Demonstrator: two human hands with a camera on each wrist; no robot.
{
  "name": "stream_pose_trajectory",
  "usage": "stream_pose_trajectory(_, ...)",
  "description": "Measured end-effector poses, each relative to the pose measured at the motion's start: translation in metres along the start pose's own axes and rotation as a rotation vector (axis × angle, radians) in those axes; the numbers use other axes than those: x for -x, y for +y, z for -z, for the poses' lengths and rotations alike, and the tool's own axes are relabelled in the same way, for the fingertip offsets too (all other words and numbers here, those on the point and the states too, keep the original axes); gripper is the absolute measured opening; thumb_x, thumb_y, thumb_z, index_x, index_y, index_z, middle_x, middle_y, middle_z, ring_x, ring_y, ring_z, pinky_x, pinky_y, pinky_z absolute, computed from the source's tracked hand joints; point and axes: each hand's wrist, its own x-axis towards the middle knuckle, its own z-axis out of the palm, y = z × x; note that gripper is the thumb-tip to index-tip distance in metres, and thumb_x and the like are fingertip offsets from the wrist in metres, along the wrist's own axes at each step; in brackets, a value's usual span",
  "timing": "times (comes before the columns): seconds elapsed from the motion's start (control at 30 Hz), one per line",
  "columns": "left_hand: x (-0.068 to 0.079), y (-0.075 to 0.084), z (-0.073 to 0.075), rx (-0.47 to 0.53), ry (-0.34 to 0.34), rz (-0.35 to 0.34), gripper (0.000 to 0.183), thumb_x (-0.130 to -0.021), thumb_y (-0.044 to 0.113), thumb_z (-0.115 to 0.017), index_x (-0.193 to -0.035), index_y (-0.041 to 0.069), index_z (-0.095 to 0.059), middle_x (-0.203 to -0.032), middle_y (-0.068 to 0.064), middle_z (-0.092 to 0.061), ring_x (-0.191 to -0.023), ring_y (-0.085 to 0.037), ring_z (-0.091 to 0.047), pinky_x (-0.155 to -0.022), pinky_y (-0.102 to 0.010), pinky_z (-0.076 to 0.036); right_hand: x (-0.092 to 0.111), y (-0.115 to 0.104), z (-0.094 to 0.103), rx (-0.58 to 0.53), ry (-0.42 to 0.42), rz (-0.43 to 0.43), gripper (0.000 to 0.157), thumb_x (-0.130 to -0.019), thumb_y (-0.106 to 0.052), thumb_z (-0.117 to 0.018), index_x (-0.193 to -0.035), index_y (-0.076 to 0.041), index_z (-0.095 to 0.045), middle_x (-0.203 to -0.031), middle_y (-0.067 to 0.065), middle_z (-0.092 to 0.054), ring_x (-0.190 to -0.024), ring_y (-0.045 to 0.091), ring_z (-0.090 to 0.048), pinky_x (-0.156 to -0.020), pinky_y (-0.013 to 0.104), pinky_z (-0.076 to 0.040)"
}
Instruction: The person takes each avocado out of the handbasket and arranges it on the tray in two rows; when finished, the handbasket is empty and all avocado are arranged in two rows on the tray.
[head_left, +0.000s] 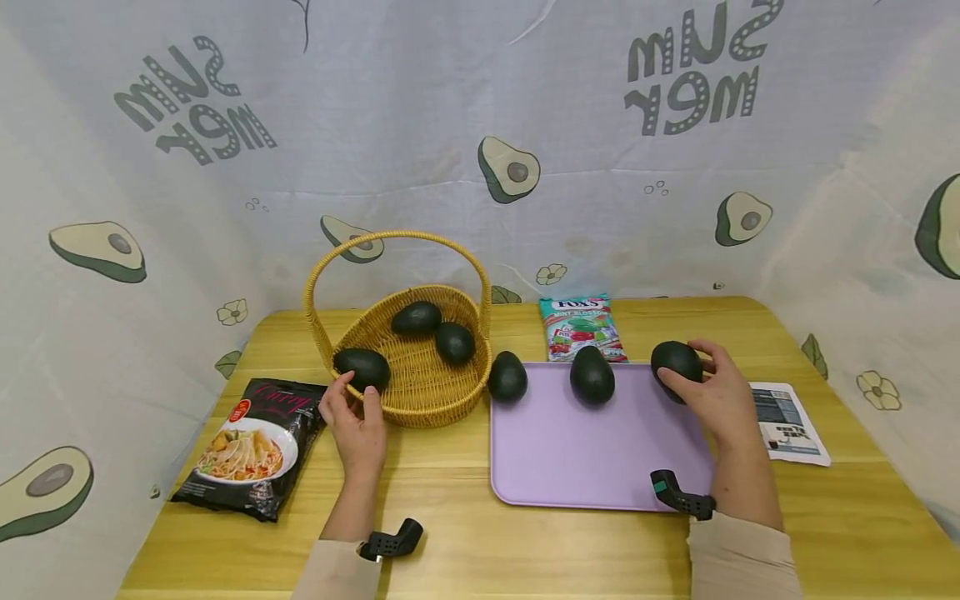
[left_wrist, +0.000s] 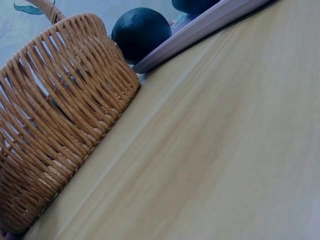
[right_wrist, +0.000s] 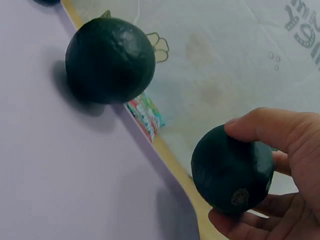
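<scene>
In the head view my left hand is at the near left rim of a wicker basket. Its thumb and index finger pinch a dark green avocado at that rim. Two more avocados lie inside, one at the back and one at the right. My right hand grips another avocado over the far right corner of a lilac tray. One avocado sits on the tray's far edge, another at its far left corner. The left wrist view shows the basket's side.
A black noodle packet lies left of the basket. Behind the tray is a candy bag. A white printed packet lies right of the tray. The basket's tall handle arches above it. A printed cloth hangs behind the wooden table.
</scene>
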Motion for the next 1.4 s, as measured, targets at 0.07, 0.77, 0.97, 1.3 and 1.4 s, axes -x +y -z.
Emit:
stream_pose_trajectory(0.07,0.0,0.0,0.0,-0.003,0.001,0.0,0.039,-0.103,0.02,-0.056,-0.142,0.016,-0.051,-0.146,-0.009,-0.032,-0.107,-0.014,-0.045,-0.091,-0.025,-0.04,-0.001,0.004,0.001,0.015,-0.011,-0.011,0.088,-0.093,-0.049,-0.069,-0.161,-0.012,-0.027,-0.156,0.036,-0.034,-0.135,0.054,-0.039,-0.101,0.066,-0.04)
stream_pose_trajectory(0.77,0.001,0.002,-0.001,-0.007,0.001,0.027,0.04,-0.104,0.02,-0.056,-0.143,0.015,-0.049,-0.148,-0.011,-0.03,-0.107,-0.017,-0.046,-0.091,-0.022,-0.039,-0.01,0.018,-0.012,0.077,-0.032,-0.018,0.088,-0.094,-0.047,-0.069,-0.161,-0.012,-0.026,-0.157,0.035,-0.035,-0.138,0.056,-0.038,-0.107,0.07,-0.034)
stream_pose_trajectory(0.97,0.001,0.0,0.0,0.003,-0.007,0.026,0.04,-0.104,0.021,-0.055,-0.143,0.014,-0.049,-0.148,-0.011,-0.029,-0.107,-0.016,-0.045,-0.091,-0.021,-0.039,-0.01,0.02,-0.013,0.082,-0.038,-0.01,0.088,-0.094,-0.048,-0.069,-0.161,-0.011,-0.026,-0.156,0.036,-0.034,-0.138,0.057,-0.037,-0.107,0.071,-0.034)
stream_pose_trajectory(1.3,0.002,0.001,0.001,-0.001,-0.01,0.019,0.04,-0.104,0.023,-0.055,-0.143,0.014,-0.048,-0.15,-0.012,-0.028,-0.109,-0.017,-0.046,-0.093,-0.023,-0.04,-0.008,0.017,-0.011,0.046,-0.054,-0.017,0.093,-0.093,-0.052,-0.069,-0.163,-0.012,-0.023,-0.159,0.034,-0.032,-0.141,0.057,-0.035,-0.108,0.071,-0.033)
stream_pose_trajectory(1.4,0.001,0.0,0.001,0.001,-0.012,0.021,0.04,-0.104,0.024,-0.055,-0.143,0.014,-0.049,-0.15,-0.012,-0.028,-0.109,-0.017,-0.046,-0.093,-0.023,-0.04,-0.007,0.016,-0.01,0.036,-0.057,-0.016,0.093,-0.093,-0.053,-0.068,-0.163,-0.012,-0.022,-0.16,0.033,-0.032,-0.141,0.056,-0.036,-0.108,0.071,-0.034)
